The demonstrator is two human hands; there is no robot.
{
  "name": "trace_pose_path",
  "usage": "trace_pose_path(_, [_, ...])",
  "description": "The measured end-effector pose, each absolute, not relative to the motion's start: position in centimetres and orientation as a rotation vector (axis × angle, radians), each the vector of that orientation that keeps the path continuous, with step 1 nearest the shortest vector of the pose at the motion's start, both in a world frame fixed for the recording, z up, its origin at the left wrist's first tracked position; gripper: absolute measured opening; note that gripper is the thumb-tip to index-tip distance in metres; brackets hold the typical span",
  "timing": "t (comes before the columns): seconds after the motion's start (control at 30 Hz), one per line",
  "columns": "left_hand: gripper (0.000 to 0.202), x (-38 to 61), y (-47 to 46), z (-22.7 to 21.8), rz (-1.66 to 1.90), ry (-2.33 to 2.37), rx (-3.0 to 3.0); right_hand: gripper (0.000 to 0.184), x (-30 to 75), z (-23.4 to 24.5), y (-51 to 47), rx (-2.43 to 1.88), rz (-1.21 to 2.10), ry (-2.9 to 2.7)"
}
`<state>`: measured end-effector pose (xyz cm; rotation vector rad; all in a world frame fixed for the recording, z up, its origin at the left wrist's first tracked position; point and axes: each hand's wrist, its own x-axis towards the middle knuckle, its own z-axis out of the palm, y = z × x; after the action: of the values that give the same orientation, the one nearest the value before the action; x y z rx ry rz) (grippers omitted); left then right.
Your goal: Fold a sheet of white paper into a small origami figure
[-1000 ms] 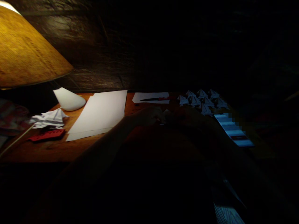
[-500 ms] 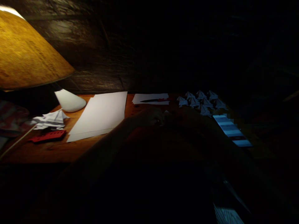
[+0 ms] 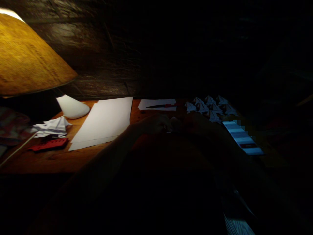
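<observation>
The scene is very dark. My left hand (image 3: 154, 124) and my right hand (image 3: 195, 122) meet over the middle of the wooden table (image 3: 53, 156). Between them shows a small piece of white paper (image 3: 174, 121), and both hands look closed on it, though the fingers are dim. A stack of white sheets (image 3: 105, 120) lies to the left of my left hand. Several folded paper pieces (image 3: 211, 106) sit behind my right hand.
A lampshade (image 3: 26, 62) fills the upper left, with its white base (image 3: 72, 106) below. Crumpled paper (image 3: 52, 126) and a red ruler-like piece (image 3: 49, 144) lie at the left. A knife with a red handle (image 3: 161, 105) rests on paper at the back. A lit phone (image 3: 242, 137) lies right.
</observation>
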<state>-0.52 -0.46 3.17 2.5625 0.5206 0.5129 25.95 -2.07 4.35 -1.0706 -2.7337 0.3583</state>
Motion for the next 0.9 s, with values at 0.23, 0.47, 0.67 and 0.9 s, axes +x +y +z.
trace_pose_path(0.23, [0.040, -0.5, -0.6, 3.4, 0.505, 0.509, 2.592, 0.022, 25.3, 5.2, -2.9, -1.103, 0.246, -2.797])
trace_pose_path(0.47, [0.045, -0.5, -0.4, 3.9, 0.453, 0.515, 2.630, 0.023, 24.9, 6.1, -3.2, -1.191, 0.234, -2.860])
trace_pose_path(0.67, [0.049, -0.5, -0.2, 4.0, 0.381, 0.539, 2.618, 0.025, 25.0, 6.3, -3.4, -1.236, 0.302, -2.822])
trace_pose_path(0.9, [0.049, -0.9, -0.2, 3.4, 0.426, 0.567, 2.528, 0.025, 25.9, 4.5, -2.6, -1.132, 0.494, -2.671])
